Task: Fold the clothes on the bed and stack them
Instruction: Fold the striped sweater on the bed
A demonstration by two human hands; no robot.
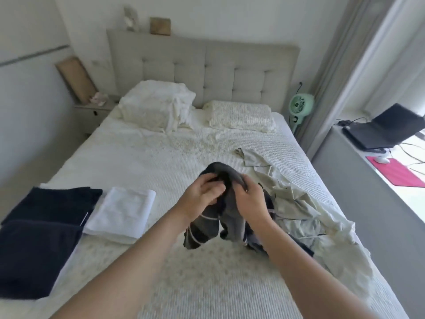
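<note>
I am holding a dark grey garment (220, 217) bunched above the middle of the bed (138, 157), both hands closed on its upper edge: my left hand (202, 199) is pinching the cloth from the 9 o'clock side, my right hand (251, 203) is gripping it from 3 o'clock, fingers curled into the fabric. The lower part, with pale stripes, is hanging loose and not yet spread. Progress, as I am judging it: at 8 o'clock a folded dark navy pile (43, 231) is lying flat, and just beside it a folded white towel (122, 210) is sitting, touching it; these look done but are side by side, not stacked. At 3 to 4 o'clock a crumpled pale green garment (292, 199) is sprawling unfolded, with more dark cloth under it. So I am estimating roughly half remaining: this piece, the heap, then stacking.
</note>
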